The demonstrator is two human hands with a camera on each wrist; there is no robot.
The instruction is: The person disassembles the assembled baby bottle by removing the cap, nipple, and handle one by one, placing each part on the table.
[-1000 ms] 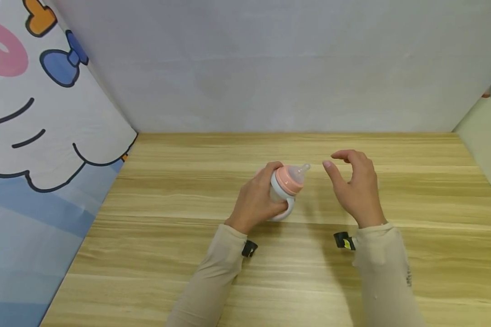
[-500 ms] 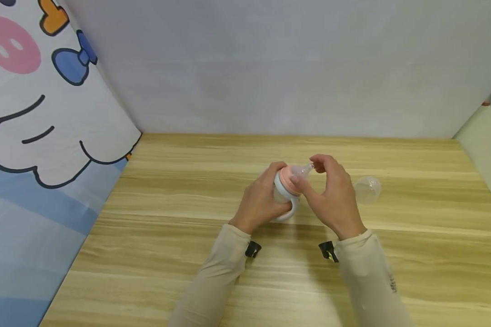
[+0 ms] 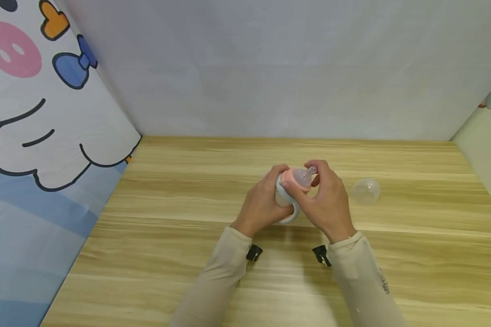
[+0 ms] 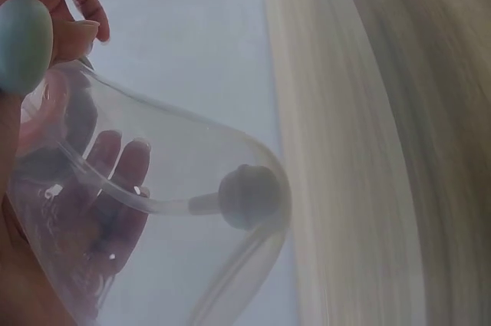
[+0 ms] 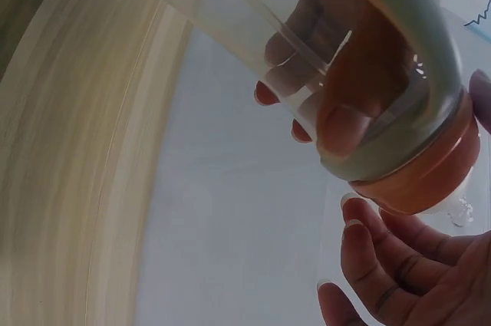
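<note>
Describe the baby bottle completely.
The baby bottle has a clear, plastic-looking body, a pale handle, a pink collar and a translucent teat. Inside, a thin tube ends in a grey weight. It is tilted over the table, teat toward the right; the left hand grips the body, the right hand touches the collar.

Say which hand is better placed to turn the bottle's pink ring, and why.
Probably the right hand: it touches the pink ring, while the left hand grips the bottle below, and could steady it.
</note>
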